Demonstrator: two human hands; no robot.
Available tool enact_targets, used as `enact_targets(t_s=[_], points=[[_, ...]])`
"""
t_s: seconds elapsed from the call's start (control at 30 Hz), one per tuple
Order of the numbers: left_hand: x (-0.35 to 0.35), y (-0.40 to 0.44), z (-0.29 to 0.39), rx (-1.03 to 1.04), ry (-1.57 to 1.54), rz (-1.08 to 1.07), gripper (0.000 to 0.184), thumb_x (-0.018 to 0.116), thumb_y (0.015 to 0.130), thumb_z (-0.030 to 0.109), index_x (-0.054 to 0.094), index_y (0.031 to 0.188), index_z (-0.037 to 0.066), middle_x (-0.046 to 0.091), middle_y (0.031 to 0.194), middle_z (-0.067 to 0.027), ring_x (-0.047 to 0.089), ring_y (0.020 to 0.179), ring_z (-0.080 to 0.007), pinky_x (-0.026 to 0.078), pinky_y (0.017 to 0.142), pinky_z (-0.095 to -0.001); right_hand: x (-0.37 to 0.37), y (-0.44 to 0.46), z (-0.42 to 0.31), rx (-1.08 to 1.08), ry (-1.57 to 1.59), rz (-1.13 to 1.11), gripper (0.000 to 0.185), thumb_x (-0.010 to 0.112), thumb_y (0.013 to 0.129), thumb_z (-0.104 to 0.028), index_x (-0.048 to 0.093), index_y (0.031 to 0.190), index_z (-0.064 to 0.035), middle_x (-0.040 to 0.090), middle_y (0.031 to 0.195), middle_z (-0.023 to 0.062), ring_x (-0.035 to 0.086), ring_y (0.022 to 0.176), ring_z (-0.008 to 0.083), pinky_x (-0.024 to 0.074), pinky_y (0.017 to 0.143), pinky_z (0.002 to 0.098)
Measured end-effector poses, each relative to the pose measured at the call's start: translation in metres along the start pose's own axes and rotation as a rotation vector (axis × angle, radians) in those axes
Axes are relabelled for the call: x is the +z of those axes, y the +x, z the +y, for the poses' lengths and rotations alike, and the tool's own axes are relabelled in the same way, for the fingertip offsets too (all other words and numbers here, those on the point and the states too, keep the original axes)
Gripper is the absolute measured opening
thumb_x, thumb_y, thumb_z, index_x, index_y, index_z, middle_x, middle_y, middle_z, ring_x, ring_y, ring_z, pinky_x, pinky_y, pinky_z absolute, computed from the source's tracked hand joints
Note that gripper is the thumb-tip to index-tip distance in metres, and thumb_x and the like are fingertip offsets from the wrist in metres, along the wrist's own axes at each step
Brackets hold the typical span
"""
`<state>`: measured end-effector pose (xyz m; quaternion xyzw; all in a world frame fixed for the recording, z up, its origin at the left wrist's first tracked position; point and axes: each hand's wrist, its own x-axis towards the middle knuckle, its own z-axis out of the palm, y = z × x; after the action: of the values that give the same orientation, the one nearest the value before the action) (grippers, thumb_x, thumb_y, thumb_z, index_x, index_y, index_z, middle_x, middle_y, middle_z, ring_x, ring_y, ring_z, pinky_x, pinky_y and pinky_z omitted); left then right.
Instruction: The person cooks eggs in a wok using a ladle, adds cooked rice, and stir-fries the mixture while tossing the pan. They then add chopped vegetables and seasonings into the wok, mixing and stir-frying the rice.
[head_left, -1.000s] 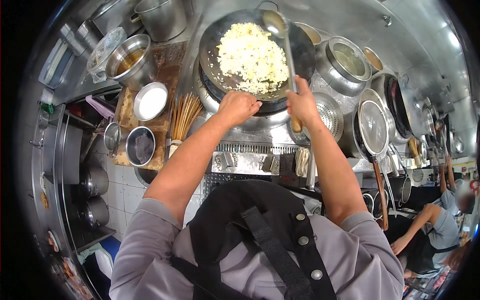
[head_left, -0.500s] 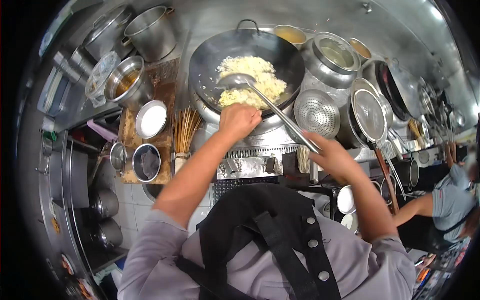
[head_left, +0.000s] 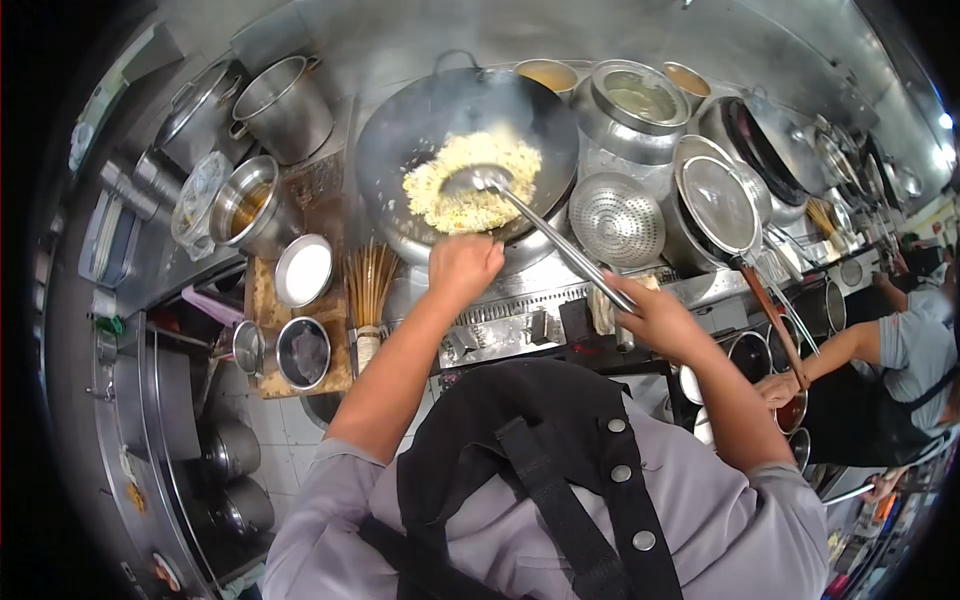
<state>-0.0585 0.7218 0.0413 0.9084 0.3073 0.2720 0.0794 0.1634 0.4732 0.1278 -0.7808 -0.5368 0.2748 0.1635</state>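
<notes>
A black wok [head_left: 395, 125] sits on the burner before me, with yellowish fried rice [head_left: 430, 190] heaped in it. At its near rim my left hand [head_left: 465, 268] is closed in a fist, holding the wok; the part inside the grip is hidden. My right hand [head_left: 655, 318] has its fingers wrapped round the end of a long-handled metal ladle [head_left: 550, 235]. The ladle's bowl rests on the middle of the rice with its rounded back facing up. Light steam hangs over the wok.
Right of the wok are a perforated strainer [head_left: 617, 220], a lidded pot [head_left: 640, 95] and a mesh sieve [head_left: 718, 205]. To the left stand a bamboo brush [head_left: 368, 290], a bowl of white powder or grains [head_left: 303, 270] and steel pots [head_left: 285, 110]. A co-worker's arm [head_left: 840, 348] reaches in from the right.
The rice has gathered from a spread patch into a rounder heap, and the ladle's bowl now presses on its middle. Both hands keep their grips. A co-worker's hand has appeared at right.
</notes>
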Motion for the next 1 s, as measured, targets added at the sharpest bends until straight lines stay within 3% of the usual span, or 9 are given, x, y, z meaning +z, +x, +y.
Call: enact_targets(t_s=[0.07,0.27,0.37,0.57,0.63,0.77,0.83,0.9,1.0], points=[[0.009,-0.05,0.012,0.085,0.035,-0.058,0.041,0.062,0.092,0.037,0.066,0.065,0.007,0.066,0.068,-0.0139,0.067,0.066,-0.0362,0.053,0.063,-0.0511,0.062,0.054,0.04,-0.269,-0.133,0.298,0.064,0.068,0.093,-0.015,0.049,0.154,-0.0221,0.059,0.07,0.0152,0.06,0.065,0.0243,0.0525,0.069,0.0397],[-0.05,-0.057,0.021,0.133,-0.001,-0.17,0.043,0.062,0.092,0.04,0.063,0.064,0.008,0.065,0.068,-0.0134,0.066,0.066,-0.0364,0.052,0.06,-0.0506,-0.009,-0.06,0.006,-0.189,0.194,0.02,0.068,0.069,0.093,-0.013,0.046,0.157,-0.0235,0.063,0.071,0.0105,0.058,0.06,0.0175,0.0514,0.063,0.0357],[-0.018,-0.003,-0.001,0.124,-0.041,-0.027,0.043,0.061,0.095,0.036,0.059,0.064,0.007,0.061,0.067,-0.0147,0.063,0.067,-0.0364,0.051,0.063,-0.0505,-0.023,-0.082,-0.006,0.222,0.36,-0.212,0.064,0.073,0.091,-0.014,0.053,0.152,-0.0202,0.06,0.069,0.0117,0.058,0.065,0.0179,0.0519,0.071,0.0347],[0.004,-0.091,0.017,0.101,0.024,-0.114,0.039,0.065,0.09,0.037,0.066,0.063,0.01,0.065,0.067,-0.0134,0.065,0.066,-0.036,0.052,0.061,-0.0512,0.057,0.017,0.013,-0.165,-0.051,0.181,0.063,0.069,0.094,-0.023,0.048,0.154,-0.0226,0.069,0.086,0.026,0.066,0.079,0.048,0.0532,0.076,0.0516],[-0.027,-0.125,0.026,0.152,-0.162,-0.129,0.04,0.065,0.089,0.039,0.065,0.061,0.01,0.064,0.065,-0.0132,0.065,0.063,-0.0352,0.052,0.059,-0.0506,0.034,-0.013,-0.001,-0.233,-0.021,0.221,0.064,0.071,0.092,-0.019,0.05,0.153,-0.0227,0.067,0.078,0.0204,0.068,0.07,0.0372,0.0544,0.07,0.0461],[-0.053,-0.041,0.018,0.12,0.008,-0.172,0.04,0.064,0.091,0.039,0.066,0.066,0.007,0.065,0.067,-0.0138,0.066,0.065,-0.0361,0.053,0.06,-0.0496,-0.035,-0.104,-0.008,0.246,0.448,-0.156,0.066,0.075,0.089,-0.011,0.055,0.151,-0.0226,0.055,0.068,0.0044,0.06,0.063,0.0115,0.0507,0.061,0.0309],[-0.034,-0.006,0.012,0.08,-0.022,-0.074,0.04,0.062,0.093,0.038,0.066,0.067,0.008,0.067,0.07,-0.014,0.067,0.067,-0.0354,0.053,0.062,-0.0505,-0.036,-0.103,-0.006,0.23,0.481,-0.165,0.066,0.073,0.089,-0.011,0.054,0.151,-0.0211,0.059,0.07,0.0093,0.061,0.061,0.0172,0.0522,0.064,0.0329],[-0.002,-0.002,0.003,0.057,-0.011,0.081,0.04,0.062,0.093,0.038,0.067,0.068,0.008,0.067,0.069,-0.0144,0.067,0.067,-0.0352,0.054,0.062,-0.0501,-0.029,-0.076,-0.016,0.067,0.036,-0.031,0.065,0.07,0.09,-0.012,0.051,0.152,-0.019,0.065,0.075,0.0185,0.066,0.066,0.0295,0.0543,0.069,0.0398],[0.001,-0.058,0.016,0.083,0.081,-0.08,0.04,0.063,0.092,0.038,0.068,0.067,0.007,0.066,0.067,-0.015,0.068,0.067,-0.0352,0.054,0.061,-0.05,0.035,-0.006,0.014,-0.14,-0.119,0.233,0.062,0.067,0.092,-0.017,0.05,0.151,-0.0167,0.069,0.088,0.0277,0.068,0.082,0.045,0.0535,0.076,0.0495]])
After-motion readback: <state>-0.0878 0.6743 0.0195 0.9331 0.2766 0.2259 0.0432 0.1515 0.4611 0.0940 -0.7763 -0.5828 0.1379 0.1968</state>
